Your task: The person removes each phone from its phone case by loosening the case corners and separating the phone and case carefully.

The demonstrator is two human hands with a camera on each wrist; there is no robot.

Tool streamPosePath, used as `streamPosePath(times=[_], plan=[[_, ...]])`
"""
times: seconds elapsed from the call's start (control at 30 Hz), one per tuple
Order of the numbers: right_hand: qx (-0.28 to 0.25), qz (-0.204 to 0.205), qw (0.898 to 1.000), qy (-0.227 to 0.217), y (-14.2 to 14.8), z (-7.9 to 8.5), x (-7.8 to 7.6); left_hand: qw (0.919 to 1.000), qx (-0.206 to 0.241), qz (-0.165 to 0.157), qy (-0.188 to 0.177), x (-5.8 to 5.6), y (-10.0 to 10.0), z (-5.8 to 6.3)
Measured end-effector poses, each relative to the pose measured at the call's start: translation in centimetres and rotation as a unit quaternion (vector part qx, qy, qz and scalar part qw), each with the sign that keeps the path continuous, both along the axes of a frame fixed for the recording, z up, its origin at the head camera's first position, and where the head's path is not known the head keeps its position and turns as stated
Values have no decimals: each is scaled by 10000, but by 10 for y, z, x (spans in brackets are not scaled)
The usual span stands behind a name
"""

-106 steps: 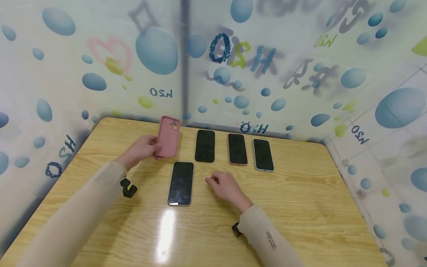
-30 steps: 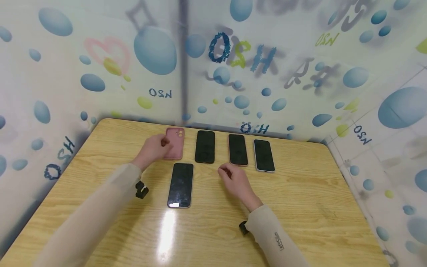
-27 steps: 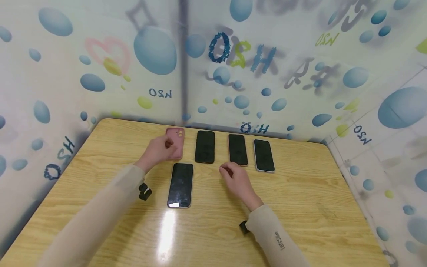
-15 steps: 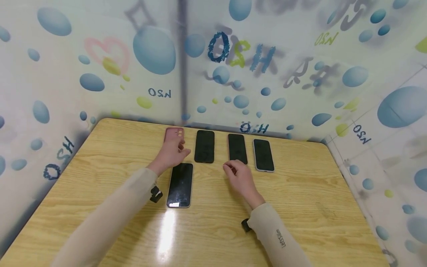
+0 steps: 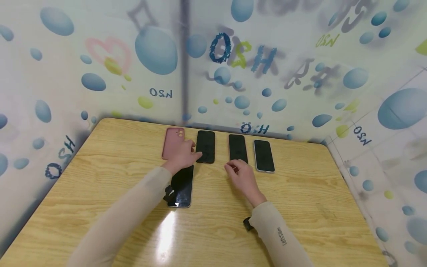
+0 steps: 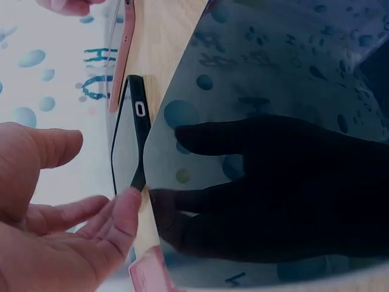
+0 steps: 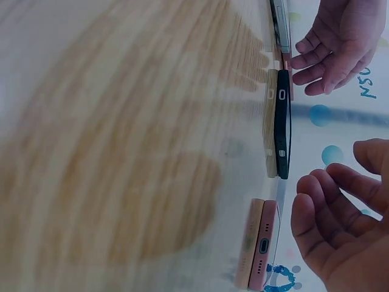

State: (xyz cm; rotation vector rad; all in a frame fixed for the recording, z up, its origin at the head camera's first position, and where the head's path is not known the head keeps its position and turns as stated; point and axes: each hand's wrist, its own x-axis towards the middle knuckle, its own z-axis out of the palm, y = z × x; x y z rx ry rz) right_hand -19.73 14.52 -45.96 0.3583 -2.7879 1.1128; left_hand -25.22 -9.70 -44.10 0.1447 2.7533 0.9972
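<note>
Currently left hand (image 5: pixel 181 156) hovers between pink case (image 5: pixel 172 142) and black phone (image 5: pixel 207 144), grip loose, empty; right hand (image 5: pixel 242 178), likewise, near pink-edged phone (image 5: pixel 237 147).

Four phones (image 5: pixel 181 185) (image 5: pixel 207 142) (image 5: pixel 237 146) (image 5: pixel 264 155), one pink case (image 5: pixel 171 142), one table (image 5: pixel 310 207)

Right sleeve (image 5: pixel 277 233): probably "LetsSlim", in dark print too small to be certain.
Wall (image 5: pixel 207 92), middle: "H2O", mirrored, one large and several smaller; a grey hash sign (image 5: pixel 321 78).
Wall, left: "H2O", mirrored.
Wall, right: "H2O", mirrored, small.
</note>
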Motion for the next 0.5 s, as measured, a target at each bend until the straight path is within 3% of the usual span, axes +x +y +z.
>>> streamPosePath(times=[0.33, 0.5], plan=[[108, -73, 9998, -165, -2, -1, -3, 9974, -638, 167, -281, -4, 20, -4], [115, -54, 9999, -81, -4, -1, -4, 9970, -648, 332, -243, -6, 28, -7]])
